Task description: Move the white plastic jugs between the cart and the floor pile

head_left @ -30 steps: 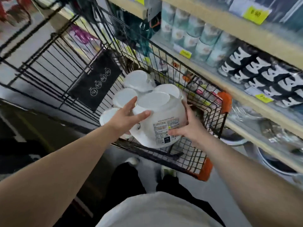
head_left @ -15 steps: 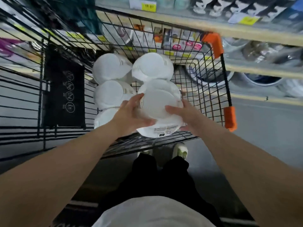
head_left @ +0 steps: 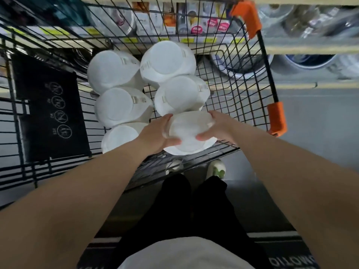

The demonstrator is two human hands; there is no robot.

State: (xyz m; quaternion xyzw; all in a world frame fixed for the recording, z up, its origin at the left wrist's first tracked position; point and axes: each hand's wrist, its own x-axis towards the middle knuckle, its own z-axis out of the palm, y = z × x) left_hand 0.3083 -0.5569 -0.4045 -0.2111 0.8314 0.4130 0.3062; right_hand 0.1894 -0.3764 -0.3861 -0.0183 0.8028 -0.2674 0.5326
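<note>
Our left hand (head_left: 155, 133) and right hand (head_left: 217, 127) clasp a white lidded container (head_left: 189, 133) from opposite sides, fingers curled round its rim, holding it lid-up between them at the near right corner of the cart (head_left: 242, 90), beside five others.

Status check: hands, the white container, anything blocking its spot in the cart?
Left hand and right hand grip white container from both sides. Low in cart, near corner. Five more white containers crowd alongside.
</note>
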